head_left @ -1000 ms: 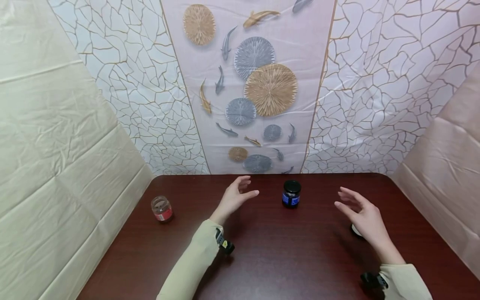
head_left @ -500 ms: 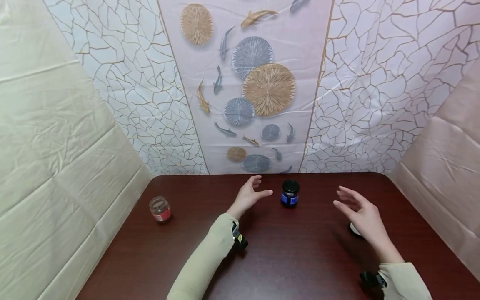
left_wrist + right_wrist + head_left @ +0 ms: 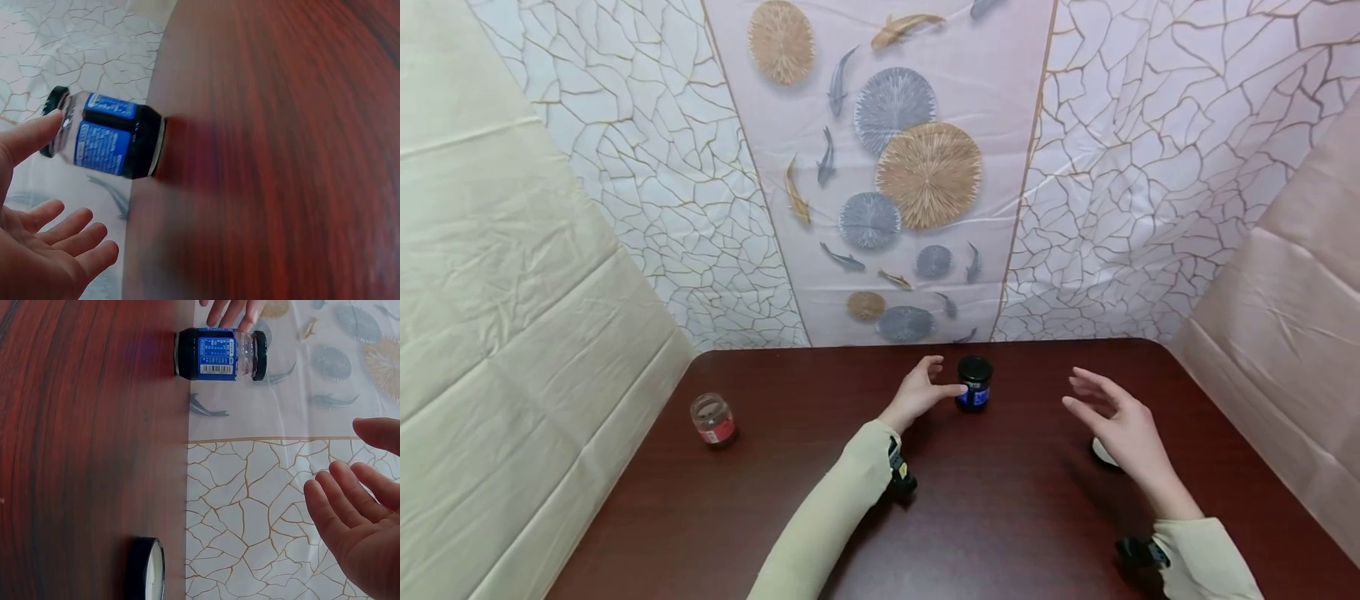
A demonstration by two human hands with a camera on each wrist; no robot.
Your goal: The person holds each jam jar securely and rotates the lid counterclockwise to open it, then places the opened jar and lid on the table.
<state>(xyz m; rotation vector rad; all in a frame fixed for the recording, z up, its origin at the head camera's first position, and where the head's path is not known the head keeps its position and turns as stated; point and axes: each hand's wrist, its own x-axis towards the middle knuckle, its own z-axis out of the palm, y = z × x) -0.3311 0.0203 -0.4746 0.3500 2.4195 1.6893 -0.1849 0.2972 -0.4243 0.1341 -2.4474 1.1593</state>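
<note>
1. And there it was: the blue-labelled jar (image 3: 976, 384) was seen stood upright on the counter (image 3: 992, 521), toward the far edge, placed between the two hands and much nearer the left.
2. The fingers of the left hand (image 3: 919, 393) were held spread, the thumb well parted from the rest. The jar's left side was overlapped by the thumb tip, though whether it was touched could not be told. Nothing was gripped.
3. Danger here! A tip-over was judged the likeliest mishap: the jar could be toppled by a sideways nudge from that thumb, if it were applied high, near the neck.
4. A slip was feared too, since smooth glass might be poorly held if only one side were pressed.
5. Across the way, the fingers of the right hand (image 3: 1120, 423) were also spread, with nothing held. A black-rimmed white disc (image 3: 1103, 452) was partly hidden by that hand, and it might be knocked if the hand were lowered carelessly.
6. Now the looks: the jar was topped by a black lid (image 3: 260, 356), with clear glass shown beneath it and a dark lower body. Pale print and a barcode (image 3: 216, 369) were carried on the blue panels.
7. How tightly the lid was fastened could not be told.
</note>
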